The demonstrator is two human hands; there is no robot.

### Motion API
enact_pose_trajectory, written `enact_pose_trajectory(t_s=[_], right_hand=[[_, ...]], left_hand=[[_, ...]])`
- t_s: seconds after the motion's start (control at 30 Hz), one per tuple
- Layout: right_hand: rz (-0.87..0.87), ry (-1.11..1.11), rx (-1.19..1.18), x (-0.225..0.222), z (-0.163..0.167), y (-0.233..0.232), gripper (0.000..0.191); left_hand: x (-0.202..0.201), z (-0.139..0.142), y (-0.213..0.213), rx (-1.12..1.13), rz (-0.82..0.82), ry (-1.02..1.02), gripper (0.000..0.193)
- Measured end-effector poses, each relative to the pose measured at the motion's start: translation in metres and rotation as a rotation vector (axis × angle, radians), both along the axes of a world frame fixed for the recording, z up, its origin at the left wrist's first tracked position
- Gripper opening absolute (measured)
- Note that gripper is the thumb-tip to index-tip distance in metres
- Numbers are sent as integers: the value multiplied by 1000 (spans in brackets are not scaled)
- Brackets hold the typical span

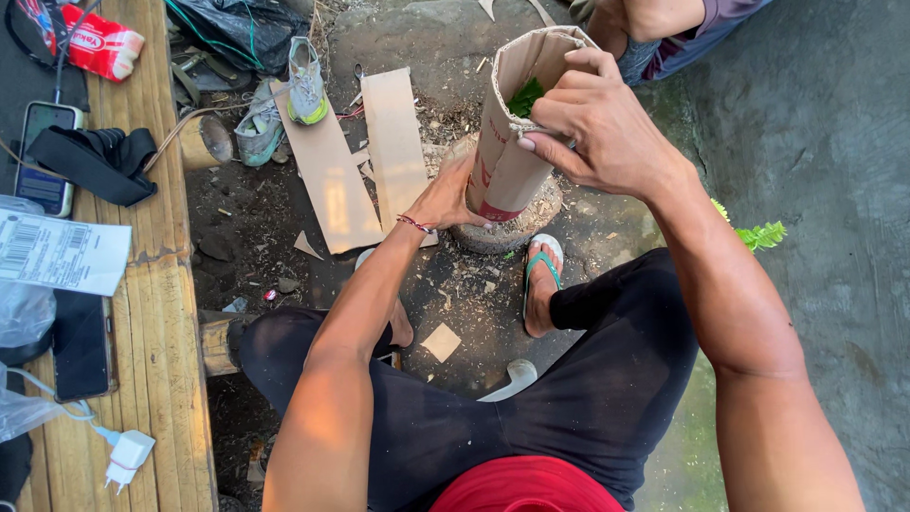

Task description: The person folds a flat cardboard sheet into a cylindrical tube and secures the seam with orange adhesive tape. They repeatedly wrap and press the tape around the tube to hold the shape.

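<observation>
1. The wooden bench (161, 313) ran down the nine o'clock edge of the view, bearing a phone (43, 156), a black strap (95, 161), a printed paper label (59, 251) and a white charger plug (128, 453).
2. The person's black-trousered legs (569, 398) filled the six o'clock part, with one foot in a green-strapped sandal (542, 270) set just at five o'clock of the stump.
3. The cardboard tube (512, 133) stood upright near twelve o'clock, resting on a round stump (512, 228); green leaves (524, 97) showed inside its open top.
4. Two flat cardboard strips (360, 161) lay on the dirt at ten o'clock of the tube, with a pair of worn shoes (284, 100) just beyond them.
5. The right hand (597, 128) clasped the tube's upper rim from three o'clock, thumb pressed on the outer wall and fingers curled over the edge, closed on the cardboard.
6. The left hand (453, 194), a beaded bracelet (414, 224) at its wrist, pressed against the tube's lower wall from eight o'clock; its fingers were hidden behind the tube, so how far they wrapped I could not tell.
7. A fern sprig (758, 232) lay on the concrete at three o'clock.
</observation>
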State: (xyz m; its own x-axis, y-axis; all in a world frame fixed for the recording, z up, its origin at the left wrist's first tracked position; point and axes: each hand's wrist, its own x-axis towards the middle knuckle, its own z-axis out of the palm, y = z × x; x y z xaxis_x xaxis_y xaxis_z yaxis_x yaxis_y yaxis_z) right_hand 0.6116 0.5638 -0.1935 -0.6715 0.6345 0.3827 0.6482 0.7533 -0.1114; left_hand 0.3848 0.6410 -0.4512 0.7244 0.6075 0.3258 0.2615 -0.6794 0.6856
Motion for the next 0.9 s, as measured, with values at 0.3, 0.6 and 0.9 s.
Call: enact_pose_trajectory(t_s=[0.3, 0.6, 0.9], right_hand=[[2, 9, 14, 0, 6, 14, 24], [32, -47, -37, 5, 29, 9, 25], [91, 17, -1, 35, 42, 14, 19]], left_hand=[[-2, -8, 0, -221, 134, 67, 105], [9, -4, -12, -233, 228, -1, 100], [36, 13, -9, -99, 222, 5, 95]])
